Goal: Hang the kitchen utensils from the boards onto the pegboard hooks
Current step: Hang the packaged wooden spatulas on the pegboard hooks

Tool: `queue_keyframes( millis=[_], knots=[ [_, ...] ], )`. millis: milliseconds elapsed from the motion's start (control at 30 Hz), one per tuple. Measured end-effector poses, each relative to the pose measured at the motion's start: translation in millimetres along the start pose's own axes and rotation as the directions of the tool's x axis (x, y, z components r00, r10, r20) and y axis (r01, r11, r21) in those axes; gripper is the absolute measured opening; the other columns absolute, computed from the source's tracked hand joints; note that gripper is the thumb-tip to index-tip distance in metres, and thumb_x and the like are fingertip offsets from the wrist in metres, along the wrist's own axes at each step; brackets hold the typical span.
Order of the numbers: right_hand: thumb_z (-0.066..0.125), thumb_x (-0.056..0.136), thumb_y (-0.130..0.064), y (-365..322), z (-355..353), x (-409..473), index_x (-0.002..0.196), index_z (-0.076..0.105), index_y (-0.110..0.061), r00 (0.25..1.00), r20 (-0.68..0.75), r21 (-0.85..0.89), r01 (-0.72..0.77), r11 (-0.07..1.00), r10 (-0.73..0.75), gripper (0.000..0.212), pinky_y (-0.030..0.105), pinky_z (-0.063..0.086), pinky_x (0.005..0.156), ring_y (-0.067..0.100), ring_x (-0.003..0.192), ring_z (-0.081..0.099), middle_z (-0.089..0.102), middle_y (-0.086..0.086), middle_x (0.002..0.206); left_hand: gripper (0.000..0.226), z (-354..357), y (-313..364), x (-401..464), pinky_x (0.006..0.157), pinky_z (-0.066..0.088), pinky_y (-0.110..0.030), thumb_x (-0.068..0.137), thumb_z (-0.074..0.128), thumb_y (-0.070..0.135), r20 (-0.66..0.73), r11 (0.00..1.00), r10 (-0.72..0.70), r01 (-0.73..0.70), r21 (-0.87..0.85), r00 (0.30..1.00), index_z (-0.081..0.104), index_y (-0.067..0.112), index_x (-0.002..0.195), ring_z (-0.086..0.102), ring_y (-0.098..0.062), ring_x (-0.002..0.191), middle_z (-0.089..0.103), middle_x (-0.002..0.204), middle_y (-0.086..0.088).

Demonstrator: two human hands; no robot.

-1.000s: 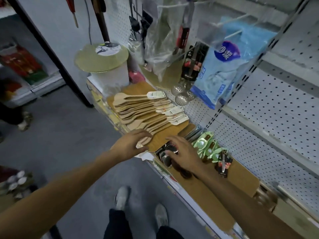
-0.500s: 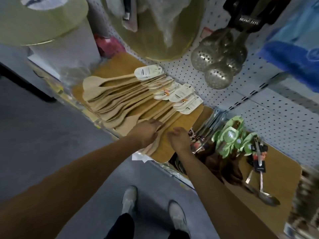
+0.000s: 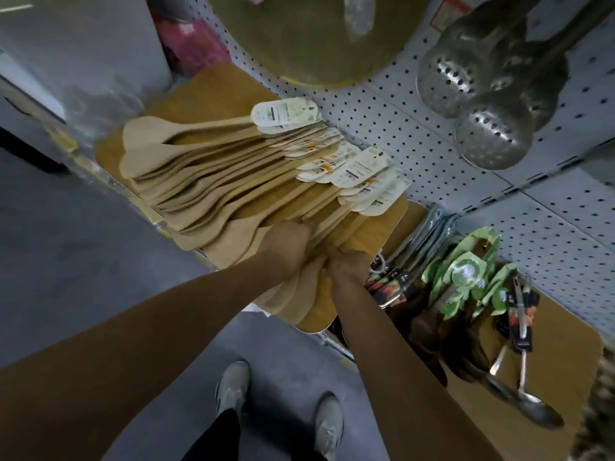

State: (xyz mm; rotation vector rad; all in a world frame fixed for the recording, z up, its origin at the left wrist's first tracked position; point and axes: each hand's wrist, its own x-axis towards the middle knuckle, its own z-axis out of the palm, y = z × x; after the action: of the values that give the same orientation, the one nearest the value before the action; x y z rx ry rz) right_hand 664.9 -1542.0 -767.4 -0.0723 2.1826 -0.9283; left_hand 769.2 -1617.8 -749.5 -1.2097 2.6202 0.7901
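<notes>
We look down on a shop aisle where a row of wooden spatulas lies fanned across a wooden board on a low shelf, their paper tags pointing toward the white pegboard behind. Our left hand rests on the near end of the fan, its fingers curled over the handles of the nearest spatulas; the grip looks closed on them, though the fingertips are hidden. Our right hand sits just beside it at the board's near edge, fingers bent down onto the same spatulas, and we cannot tell whether it pinches one or only presses.

To the right, a second board carries a heap of dark-handled utensils with green card tags, plus two metal ladles lying toward the front. Between the two boards lies a bundle of metal tools in clear packaging.

On the pegboard above hang perforated metal skimmers and a large round olive-coloured board. A pink package is tucked in the back left corner.

Below the shelf edge we see grey floor and our own two pale sneakers.
</notes>
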Motion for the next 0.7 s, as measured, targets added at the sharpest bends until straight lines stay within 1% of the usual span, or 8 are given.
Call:
queue_keyframes(
  millis=[67,233,367,433,500,567,633,700],
  knots=[
    [0.075,0.077,-0.020,-2,-12,-7,0.052,0.057,-0.016,0.998,-0.054,0.031,-0.015,0.999,0.017,0.031,0.042,0.059,0.072,0.029,0.070,0.066,0.066,0.013,0.068,0.026,-7,3,-2,0.088,0.051,-0.038,0.096,0.054,0.022,-0.040,0.988,-0.010,0.004,-0.155,0.999,0.058,0.016,0.121,0.063,-0.033,0.106,0.065,0.118,-0.013],
    [0.066,0.079,-0.010,-7,-52,-36,0.050,0.057,-0.016,0.995,-0.093,0.072,0.032,0.997,-0.025,0.031,0.049,0.057,0.069,0.039,0.074,0.070,0.065,0.012,0.063,0.023,-28,30,-19,0.078,0.045,-0.027,0.092,0.067,0.022,-0.025,0.912,-0.009,-0.002,-0.410,1.000,0.064,0.019,0.115,0.064,-0.025,0.096,0.069,0.107,-0.007],
    [0.062,0.079,-0.018,-8,-92,-68,0.048,0.053,-0.017,0.995,-0.081,0.059,0.069,0.996,-0.064,0.033,0.056,0.058,0.065,0.036,0.066,0.067,0.064,0.010,0.058,0.031,-47,67,-43,0.078,0.042,-0.023,0.093,0.067,0.026,0.043,0.868,0.019,0.004,-0.496,0.999,0.063,0.018,0.123,0.062,-0.019,0.098,0.068,0.112,-0.008],
    [0.065,0.083,-0.018,-9,-114,-82,0.043,0.051,-0.018,0.996,-0.064,0.074,0.067,0.995,-0.062,0.043,0.053,0.059,0.065,0.031,0.059,0.062,0.057,0.007,0.051,0.038,-56,85,-57,0.084,0.043,-0.024,0.094,0.067,0.028,0.085,0.864,0.038,0.010,-0.504,0.996,0.063,0.015,0.129,0.062,-0.021,0.108,0.066,0.118,-0.009],
    [0.067,0.086,-0.017,-10,-137,-98,0.040,0.050,-0.020,0.997,-0.050,0.075,0.053,0.996,-0.050,0.049,0.047,0.055,0.067,0.028,0.058,0.057,0.051,0.003,0.048,0.036,-63,101,-74,0.087,0.046,-0.029,0.095,0.065,0.033,0.106,0.860,0.060,0.002,-0.511,0.993,0.065,0.014,0.125,0.063,-0.022,0.107,0.068,0.114,-0.008],
    [0.068,0.087,-0.017,-10,-163,-114,0.042,0.046,-0.022,0.998,-0.034,0.063,0.056,0.996,-0.054,0.051,0.046,0.053,0.068,0.029,0.060,0.057,0.049,0.002,0.048,0.032,-66,117,-95,0.082,0.048,-0.034,0.096,0.061,0.038,0.087,0.848,0.080,-0.022,-0.530,0.993,0.068,0.014,0.117,0.065,-0.023,0.100,0.070,0.108,-0.007],
    [0.070,0.087,-0.020,-4,-190,-132,0.042,0.039,-0.022,0.996,-0.021,0.050,0.087,0.995,-0.086,0.054,0.040,0.043,0.060,0.025,0.052,0.047,0.042,0.003,0.047,0.030,-70,137,-119,0.074,0.044,-0.029,0.098,0.060,0.036,0.066,0.832,0.086,-0.035,-0.554,0.994,0.068,0.011,0.113,0.064,-0.021,0.093,0.071,0.103,-0.008],
    [0.071,0.086,-0.021,2,-218,-150,0.050,0.040,-0.016,0.992,0.008,0.041,0.126,0.991,-0.127,0.047,0.035,0.034,0.059,0.021,0.052,0.042,0.042,0.011,0.053,0.028,-75,159,-144,0.068,0.040,-0.028,0.097,0.061,0.034,0.051,0.823,0.078,-0.035,-0.567,0.996,0.068,0.010,0.109,0.061,-0.016,0.085,0.070,0.099,-0.007]
  ],
)
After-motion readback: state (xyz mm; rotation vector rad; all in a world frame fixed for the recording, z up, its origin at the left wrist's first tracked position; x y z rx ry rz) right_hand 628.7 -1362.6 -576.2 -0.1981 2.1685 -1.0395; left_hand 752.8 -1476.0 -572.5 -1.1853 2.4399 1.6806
